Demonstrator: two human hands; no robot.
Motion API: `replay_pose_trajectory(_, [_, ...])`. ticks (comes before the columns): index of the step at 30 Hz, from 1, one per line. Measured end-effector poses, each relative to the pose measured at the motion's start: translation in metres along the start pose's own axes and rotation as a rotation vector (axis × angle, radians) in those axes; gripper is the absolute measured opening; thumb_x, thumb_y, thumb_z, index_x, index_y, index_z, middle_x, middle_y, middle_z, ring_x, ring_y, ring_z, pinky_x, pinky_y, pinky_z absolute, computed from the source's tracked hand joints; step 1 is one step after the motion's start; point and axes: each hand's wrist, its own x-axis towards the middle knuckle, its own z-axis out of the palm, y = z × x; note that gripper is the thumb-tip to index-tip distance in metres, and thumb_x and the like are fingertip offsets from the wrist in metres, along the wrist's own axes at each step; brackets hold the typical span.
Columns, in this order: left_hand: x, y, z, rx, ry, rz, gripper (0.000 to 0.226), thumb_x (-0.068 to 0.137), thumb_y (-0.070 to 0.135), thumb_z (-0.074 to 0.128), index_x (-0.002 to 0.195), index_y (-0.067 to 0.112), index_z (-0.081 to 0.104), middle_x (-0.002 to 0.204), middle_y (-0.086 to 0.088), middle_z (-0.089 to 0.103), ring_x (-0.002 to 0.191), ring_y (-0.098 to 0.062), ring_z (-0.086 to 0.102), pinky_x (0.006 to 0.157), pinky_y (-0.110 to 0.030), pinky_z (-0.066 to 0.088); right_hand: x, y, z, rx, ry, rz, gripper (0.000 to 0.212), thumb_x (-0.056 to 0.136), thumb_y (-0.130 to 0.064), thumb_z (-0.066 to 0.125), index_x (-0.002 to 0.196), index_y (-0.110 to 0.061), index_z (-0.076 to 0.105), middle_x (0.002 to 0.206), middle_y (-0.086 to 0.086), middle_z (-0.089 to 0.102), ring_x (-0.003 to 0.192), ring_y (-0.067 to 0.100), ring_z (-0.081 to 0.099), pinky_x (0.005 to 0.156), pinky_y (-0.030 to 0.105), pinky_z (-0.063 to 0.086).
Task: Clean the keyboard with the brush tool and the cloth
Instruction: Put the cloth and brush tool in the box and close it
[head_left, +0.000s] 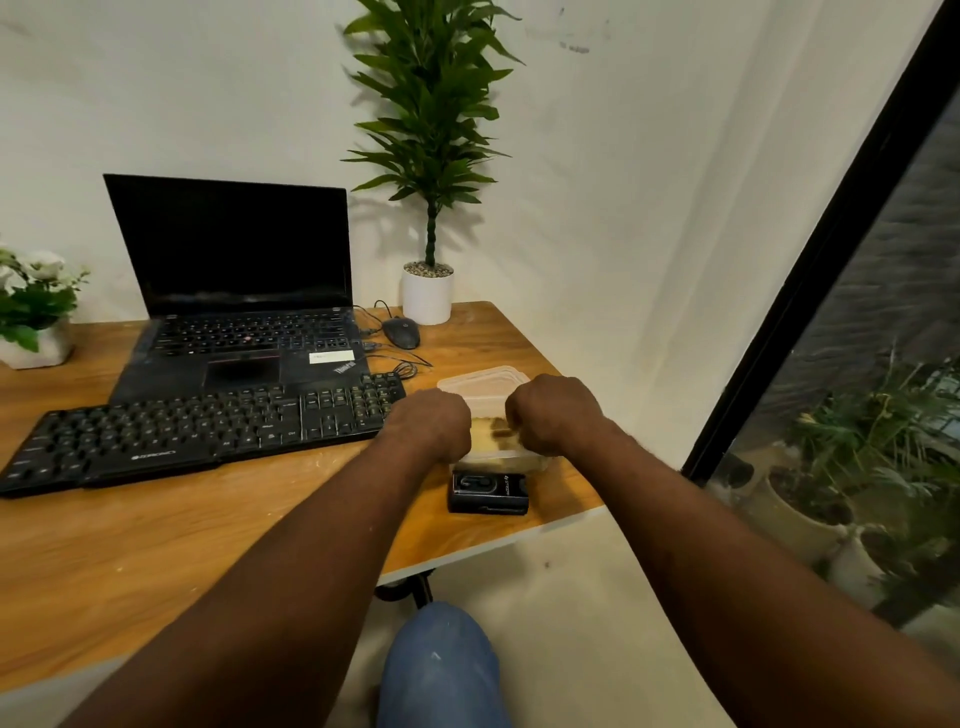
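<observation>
Clear plastic is what both hands are on: the left hand (434, 423) curls its fingers down over the left side of a plastic container (485, 384), and the right hand (553, 413) curls down over its right side, so both grip it. The backs of the hands hide the fingertips. Between them, inside the container, lies a yellowish mass (488, 434), too blurred to name.

Just in front of the container, touching or nearly touching its near wall, sits a small black box (488, 491) with a printed outline on top. Just left of the container lies the black keyboard (208, 428), flat on the wooden desk (156, 545), its right end beside the left hand. Behind and left of the container stands an open laptop (234, 291) with a dark screen. A wired mouse (401, 331) rests behind the container, with a potted plant (427, 291) farther back. White flowers (34, 291) sit far left of it.
</observation>
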Motion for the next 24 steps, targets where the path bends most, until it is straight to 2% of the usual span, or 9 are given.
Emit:
replay_pose_trajectory(4, [0.001, -0.008, -0.001, -0.054, -0.101, -0.021, 0.014, 0.087, 0.03, 0.066, 0.079, 0.02, 0.061, 0.094, -0.003, 0.064, 0.09, -0.026, 0.061, 0.073, -0.038, 0.053, 0.007, -0.002, 0.005, 0.11, -0.13, 0.059, 0.035, 0.089, -0.032, 0.069, 0.123, -0.032, 0.071, 0.117, -0.001, 0.068, 0.105, 0.022, 0.065, 0.09, 0.042, 0.057])
replay_pose_trajectory(7, [0.001, -0.007, -0.002, -0.066, -0.097, -0.064, 0.022, 0.092, 0.032, 0.065, 0.11, 0.021, 0.07, 0.114, -0.003, 0.068, 0.106, -0.028, 0.063, 0.087, -0.043, 0.055, 0.018, -0.006, 0.003, 0.061, -0.205, 0.053, 0.04, 0.087, -0.039, 0.07, 0.127, -0.033, 0.069, 0.119, -0.004, 0.068, 0.106, 0.021, 0.064, 0.087, 0.04, 0.056])
replay_pose_trajectory(9, [0.003, -0.004, -0.001, -0.057, -0.084, -0.091, 0.029, 0.094, 0.032, 0.065, 0.12, 0.02, 0.069, 0.122, -0.004, 0.067, 0.113, -0.029, 0.062, 0.091, -0.046, 0.054, 0.021, -0.011, 0.0, 0.006, -0.24, 0.047, 0.039, 0.089, -0.036, 0.07, 0.127, -0.031, 0.068, 0.117, -0.003, 0.068, 0.102, 0.021, 0.063, 0.081, 0.038, 0.051])
replay_pose_trajectory(13, [0.001, -0.006, -0.001, -0.033, -0.104, -0.027, 0.026, 0.093, 0.038, 0.068, 0.114, 0.023, 0.071, 0.118, -0.003, 0.069, 0.1, -0.026, 0.06, 0.088, -0.043, 0.055, 0.019, -0.015, -0.002, -0.022, -0.22, 0.042, 0.032, 0.09, -0.03, 0.071, 0.121, -0.023, 0.068, 0.1, -0.002, 0.063, 0.09, 0.021, 0.059, 0.078, 0.037, 0.05])
replay_pose_trajectory(15, [-0.005, -0.013, 0.0, -0.034, -0.076, 0.008, 0.031, 0.094, 0.051, 0.066, 0.114, 0.027, 0.071, 0.121, -0.003, 0.068, 0.107, -0.027, 0.057, 0.095, -0.048, 0.053, 0.012, -0.014, -0.007, 0.025, -0.172, 0.014, 0.034, 0.088, -0.033, 0.072, 0.121, -0.024, 0.07, 0.102, -0.002, 0.065, 0.093, 0.02, 0.061, 0.08, 0.037, 0.054])
replay_pose_trajectory(17, [-0.017, -0.019, 0.001, -0.144, 0.033, -0.002, 0.042, 0.096, 0.058, 0.062, 0.131, 0.036, 0.067, 0.133, -0.002, 0.064, 0.131, -0.031, 0.046, 0.106, -0.053, 0.044, 0.001, -0.011, -0.012, 0.126, -0.07, 0.007, 0.039, 0.087, -0.038, 0.074, 0.125, -0.03, 0.069, 0.117, -0.002, 0.068, 0.104, 0.022, 0.063, 0.086, 0.039, 0.056])
replay_pose_trajectory(19, [-0.035, -0.022, 0.003, -0.292, 0.213, -0.015, 0.049, 0.095, 0.06, 0.063, 0.139, 0.039, 0.061, 0.14, 0.001, 0.061, 0.138, -0.027, 0.039, 0.107, -0.051, 0.038, -0.019, -0.006, -0.015, 0.251, 0.087, 0.019, 0.04, 0.087, -0.044, 0.073, 0.126, -0.035, 0.068, 0.124, -0.005, 0.067, 0.11, 0.02, 0.063, 0.088, 0.038, 0.055])
replay_pose_trajectory(22, [-0.064, -0.02, 0.017, -0.432, 0.486, -0.015, 0.042, 0.092, 0.059, 0.064, 0.129, 0.038, 0.066, 0.129, 0.013, 0.064, 0.122, -0.019, 0.045, 0.097, -0.044, 0.041, -0.055, -0.005, -0.004, 0.511, 0.326, 0.066, 0.029, 0.088, -0.051, 0.071, 0.111, -0.034, 0.07, 0.109, -0.014, 0.07, 0.096, 0.012, 0.064, 0.078, 0.033, 0.053])
replay_pose_trajectory(24, [-0.081, -0.018, 0.03, -0.473, 0.583, 0.003, 0.028, 0.092, 0.057, 0.064, 0.111, 0.038, 0.067, 0.109, 0.015, 0.063, 0.105, -0.014, 0.048, 0.086, -0.039, 0.045, -0.075, -0.009, 0.011, 0.643, 0.378, 0.138, 0.025, 0.084, -0.056, 0.073, 0.094, -0.034, 0.067, 0.095, -0.016, 0.068, 0.081, 0.007, 0.061, 0.068, 0.031, 0.053])
